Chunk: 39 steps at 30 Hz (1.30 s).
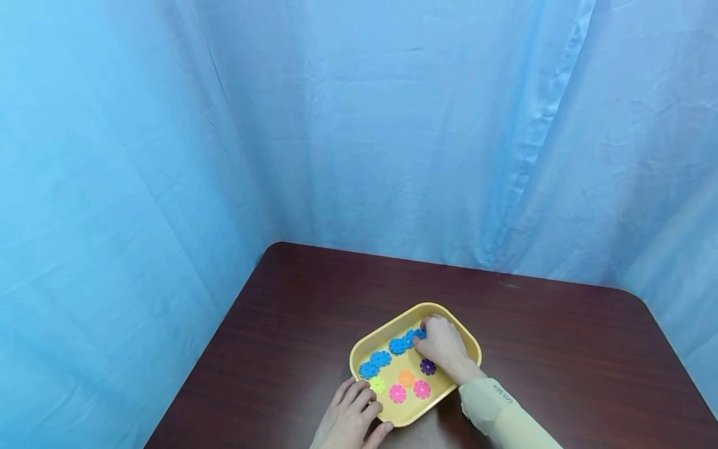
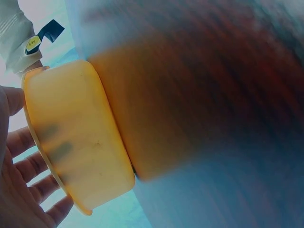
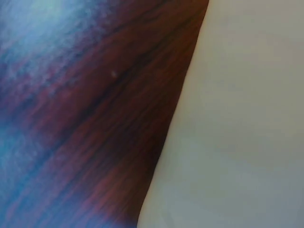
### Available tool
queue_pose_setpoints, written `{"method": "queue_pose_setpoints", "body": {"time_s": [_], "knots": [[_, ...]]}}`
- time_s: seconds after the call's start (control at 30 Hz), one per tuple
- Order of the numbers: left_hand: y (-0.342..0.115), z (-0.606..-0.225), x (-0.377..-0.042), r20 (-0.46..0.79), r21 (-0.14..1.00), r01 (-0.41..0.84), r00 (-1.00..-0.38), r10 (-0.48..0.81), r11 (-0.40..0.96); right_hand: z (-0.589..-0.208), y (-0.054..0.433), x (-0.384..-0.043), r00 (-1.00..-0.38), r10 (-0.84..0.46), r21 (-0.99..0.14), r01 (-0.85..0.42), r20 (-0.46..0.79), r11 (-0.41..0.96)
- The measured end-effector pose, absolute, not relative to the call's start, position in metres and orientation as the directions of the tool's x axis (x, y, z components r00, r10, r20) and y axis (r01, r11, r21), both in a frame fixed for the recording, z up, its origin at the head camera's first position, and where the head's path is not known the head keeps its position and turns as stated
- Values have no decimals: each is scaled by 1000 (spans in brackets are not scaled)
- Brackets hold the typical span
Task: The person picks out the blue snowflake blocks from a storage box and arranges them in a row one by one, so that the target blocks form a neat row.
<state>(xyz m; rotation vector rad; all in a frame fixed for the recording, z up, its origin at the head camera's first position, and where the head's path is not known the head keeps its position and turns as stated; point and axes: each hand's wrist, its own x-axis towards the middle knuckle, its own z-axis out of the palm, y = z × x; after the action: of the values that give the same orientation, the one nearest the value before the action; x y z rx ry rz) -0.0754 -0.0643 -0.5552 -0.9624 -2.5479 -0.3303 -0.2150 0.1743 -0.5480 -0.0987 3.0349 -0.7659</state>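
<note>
Curtained-off booth; wider building can't be told. Blue curtain, creased, floor-length or not unclear, spans 9 o'clock through 12 to 3, with shiny strip towards 2. It hangs just behind the counter, which fills 6 o'clock: dark red-brown, wood-grained, far corners rounded, much like an office or meeting-room piece.

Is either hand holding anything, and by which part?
The left hand touches the yellow tray at its near-left rim; firm grip unclear. The right hand is at the blue discs; any pinch is hidden.
</note>
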Motion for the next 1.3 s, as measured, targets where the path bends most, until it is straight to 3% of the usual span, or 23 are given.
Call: {"method": "queue_pose_setpoints", "body": {"time_s": [0.8,1.07,1.3], "knots": [[-64,-554,-75,439,85,673,-688,579,735,-525,173,-199,-997,-59,-474,-76,50,877],[-64,-554,-75,450,87,676,-682,577,731,-509,174,-191,-992,-73,-538,-118,103,835],[-64,-553,-75,432,97,669,-695,575,737,-502,176,-186,-979,-94,-517,-176,182,838]]}}
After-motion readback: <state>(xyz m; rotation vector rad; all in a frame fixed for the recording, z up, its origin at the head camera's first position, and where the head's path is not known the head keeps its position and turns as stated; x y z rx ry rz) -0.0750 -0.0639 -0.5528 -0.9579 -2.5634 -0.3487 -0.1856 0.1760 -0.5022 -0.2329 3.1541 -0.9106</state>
